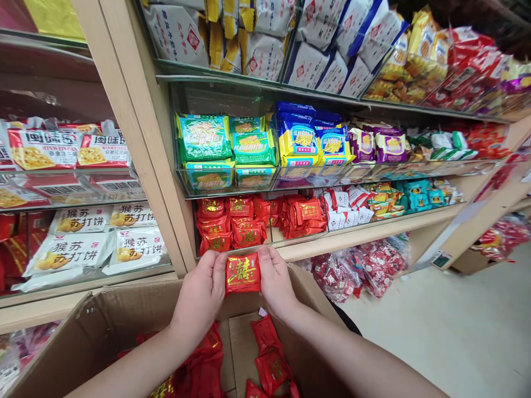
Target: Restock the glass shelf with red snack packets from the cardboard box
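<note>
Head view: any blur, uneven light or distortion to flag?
Head view: the red packet looks fairly crisp; red packs at upper right look soft; inside the carton it's dimmer than on the pale floor; the shelf edges slant, perhaps from head tilt or a wide lens.

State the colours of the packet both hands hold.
The packet is mainly red and gold: head view.
</note>
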{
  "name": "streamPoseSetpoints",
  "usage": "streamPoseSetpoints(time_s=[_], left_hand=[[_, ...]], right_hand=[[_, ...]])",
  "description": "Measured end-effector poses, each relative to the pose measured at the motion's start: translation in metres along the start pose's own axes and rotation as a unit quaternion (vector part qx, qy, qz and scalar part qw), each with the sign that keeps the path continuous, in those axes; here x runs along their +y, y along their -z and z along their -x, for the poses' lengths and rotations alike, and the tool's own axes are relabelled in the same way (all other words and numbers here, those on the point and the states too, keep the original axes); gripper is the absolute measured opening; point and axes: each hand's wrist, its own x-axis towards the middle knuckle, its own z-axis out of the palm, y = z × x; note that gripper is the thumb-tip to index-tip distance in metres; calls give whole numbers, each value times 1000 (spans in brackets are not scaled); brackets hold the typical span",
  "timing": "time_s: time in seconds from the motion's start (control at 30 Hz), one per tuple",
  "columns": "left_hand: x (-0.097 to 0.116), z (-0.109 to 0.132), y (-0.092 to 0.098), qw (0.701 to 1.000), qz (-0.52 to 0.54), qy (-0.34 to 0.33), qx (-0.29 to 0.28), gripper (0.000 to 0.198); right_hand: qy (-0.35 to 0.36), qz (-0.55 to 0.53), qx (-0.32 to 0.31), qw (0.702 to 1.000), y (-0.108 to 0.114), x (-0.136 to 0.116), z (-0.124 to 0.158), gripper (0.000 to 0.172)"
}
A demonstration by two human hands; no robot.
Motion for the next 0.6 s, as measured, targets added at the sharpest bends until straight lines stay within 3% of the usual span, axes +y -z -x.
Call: streamPoseSetpoints(time_s=[0.13, 0.27, 0.37, 0.5, 0.6], left_hand=[[2, -1, 0, 1000, -4, 6, -13, 23], [2, 0, -4, 999, 23, 20, -33, 25], [-1, 1, -7, 998, 37, 24, -48, 25], [-8, 2, -8, 998, 15, 11, -63, 24], [-11, 1, -7, 997, 18, 3, -70, 24]], right_hand=[[19, 37, 45, 998, 1, 0, 1, 34], [-36, -35, 43, 998, 0, 5, 3, 34], [-122, -33, 1, 992, 7, 9, 5, 37], [-85, -7, -64, 994, 19, 3, 10, 32], [-97, -37, -158, 982, 23, -8, 14, 45]])
